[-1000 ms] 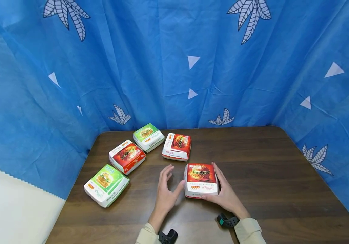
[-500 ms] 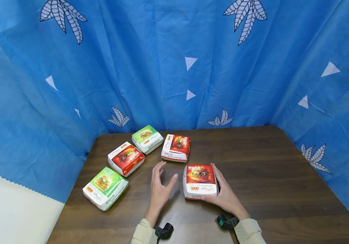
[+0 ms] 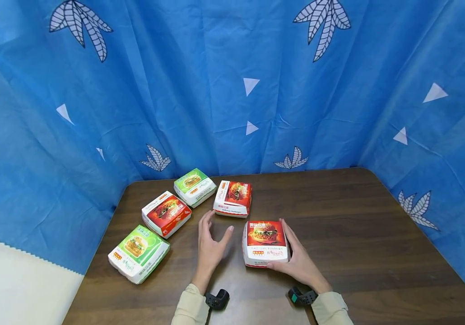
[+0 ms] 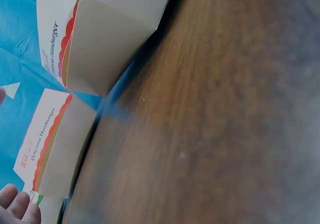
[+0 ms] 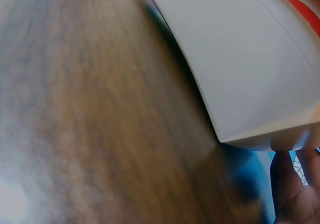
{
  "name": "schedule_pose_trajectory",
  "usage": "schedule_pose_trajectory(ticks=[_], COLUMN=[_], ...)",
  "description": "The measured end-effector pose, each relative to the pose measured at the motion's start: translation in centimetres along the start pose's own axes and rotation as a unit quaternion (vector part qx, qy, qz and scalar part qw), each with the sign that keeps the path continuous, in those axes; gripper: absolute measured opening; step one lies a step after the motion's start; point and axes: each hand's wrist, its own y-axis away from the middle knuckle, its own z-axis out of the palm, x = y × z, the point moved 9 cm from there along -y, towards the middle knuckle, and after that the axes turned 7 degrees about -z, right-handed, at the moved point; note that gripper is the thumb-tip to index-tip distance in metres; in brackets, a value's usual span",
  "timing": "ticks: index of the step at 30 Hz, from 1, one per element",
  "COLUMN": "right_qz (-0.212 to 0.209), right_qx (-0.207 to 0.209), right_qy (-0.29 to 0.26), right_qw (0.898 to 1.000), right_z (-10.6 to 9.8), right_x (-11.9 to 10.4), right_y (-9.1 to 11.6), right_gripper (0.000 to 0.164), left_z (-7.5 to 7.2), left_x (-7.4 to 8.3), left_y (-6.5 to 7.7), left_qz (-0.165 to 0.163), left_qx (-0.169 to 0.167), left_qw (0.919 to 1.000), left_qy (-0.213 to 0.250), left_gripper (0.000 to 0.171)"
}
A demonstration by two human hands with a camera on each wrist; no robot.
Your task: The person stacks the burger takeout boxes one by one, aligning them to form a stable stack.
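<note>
- The dark wooden tabletop [image 3: 338,216] carries five burger boxes.
- A near red box [image 3: 265,243] sits at centre.
- A far red box [image 3: 233,198] lies just behind it.
- A far green box [image 3: 194,186], a left red box [image 3: 166,213] and a near-left green box [image 3: 138,253] run diagonally along the left side.

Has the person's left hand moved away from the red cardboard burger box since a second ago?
Yes. The left hand has drawn left, away from the red cardboard burger box it touched.
</note>
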Motion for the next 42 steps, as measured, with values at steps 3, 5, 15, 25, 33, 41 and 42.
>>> schedule_pose_trajectory(ticks=[3, 5, 15, 25, 33, 41, 42], right_qz=[0.000, 0.003, 0.018, 0.015, 0.024, 0.019, 0.018], right_qx=[0.001, 0.000, 0.000, 0.002, 0.003, 0.003, 0.004], right_qy=[0.006, 0.008, -0.001, -0.008, -0.002, 0.000, 0.001], right_qw=[1.000, 1.000, 1.000, 1.000, 1.000, 1.000, 1.000], right_z=[0.0, 0.0, 0.0, 0.0, 0.1, 0.0, 0.0], right_x=[0.0, 0.1, 0.3, 0.1, 0.2, 0.0, -0.1], right_y=[0.0, 0.1, 0.2, 0.2, 0.3, 0.1, 0.1], right_gripper=[0.124, 0.124, 0.125, 0.125, 0.125, 0.124, 0.124], left_z=[0.2, 0.4, 0.9, 1.7, 2.0, 2.4, 2.5], left_x=[-0.2, -0.4, -0.7, -1.0, -1.8, -1.7, -1.6], left_y=[-0.4, -0.7, -1.9, -2.9, -3.8, -4.8, -5.0], left_qz=[-0.006, -0.010, -0.023, -0.045, -0.079, -0.063, -0.059], left_qx=[0.001, 0.001, 0.003, -0.003, -0.008, -0.020, -0.024], left_qw=[0.9999, 0.9999, 0.9997, 0.9988, 0.9968, 0.9974, 0.9975], left_qy=[-0.009, -0.010, -0.003, -0.017, -0.015, -0.029, -0.031], left_gripper=[0.075, 0.076, 0.087, 0.096, 0.106, 0.106, 0.106])
